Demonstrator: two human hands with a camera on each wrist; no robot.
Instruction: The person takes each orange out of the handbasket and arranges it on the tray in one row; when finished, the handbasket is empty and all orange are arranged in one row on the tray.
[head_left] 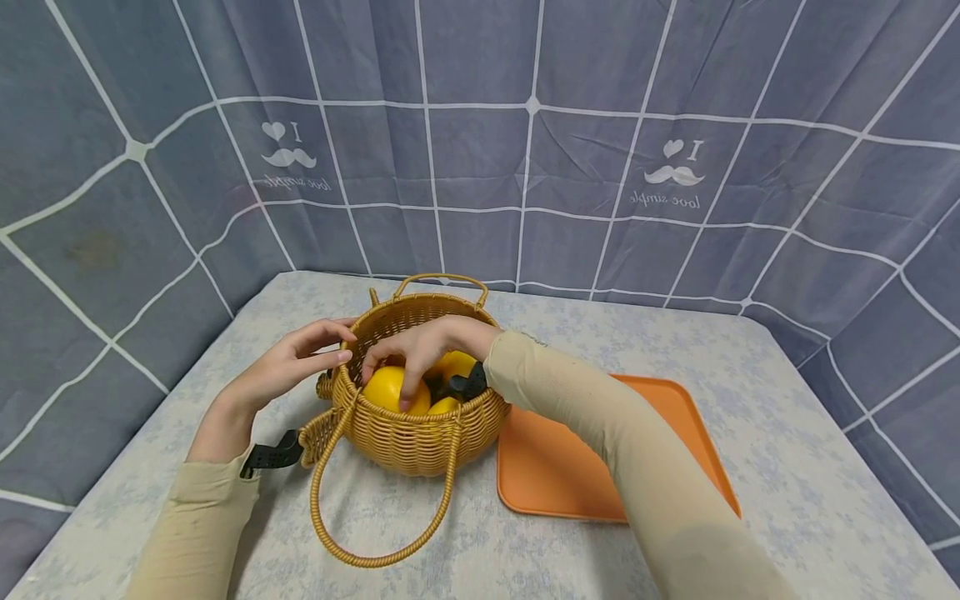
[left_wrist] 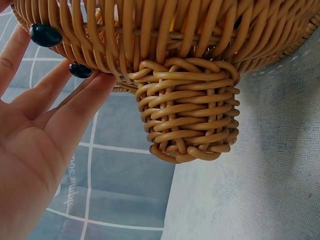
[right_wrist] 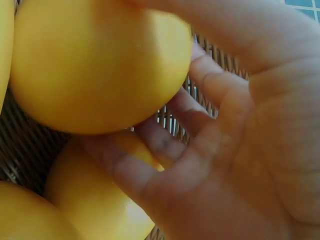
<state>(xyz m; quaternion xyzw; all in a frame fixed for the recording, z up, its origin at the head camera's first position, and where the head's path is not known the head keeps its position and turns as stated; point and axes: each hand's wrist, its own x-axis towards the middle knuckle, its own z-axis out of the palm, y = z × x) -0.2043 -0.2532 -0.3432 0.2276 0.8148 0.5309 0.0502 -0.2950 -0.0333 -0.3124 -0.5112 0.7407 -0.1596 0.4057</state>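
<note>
A round wicker basket (head_left: 405, 442) holds several smooth, round yellow fruits, their exact kind unclear. Inside it, my right hand (head_left: 420, 354) curls its thumb and fingers round one yellow fruit (head_left: 384, 387). The right wrist view shows the fingers under and behind that fruit (right_wrist: 95, 70), with other yellow fruits (right_wrist: 95, 195) below. My left hand (head_left: 277, 367) touches the basket's left side near the rim. Seen from the left wrist, its fingers lie fairly straight against the wicker, beside black beads (left_wrist: 46, 35) and a protruding woven piece (left_wrist: 190, 110).
An orange tray (head_left: 555, 467) lies right of the basket, partly under my right forearm. One basket handle (head_left: 375, 562) droops forward onto the pale patterned table (head_left: 787, 467); another handle (head_left: 442, 276) stands at the back. A grey-blue gridded curtain (head_left: 480, 158) hangs behind.
</note>
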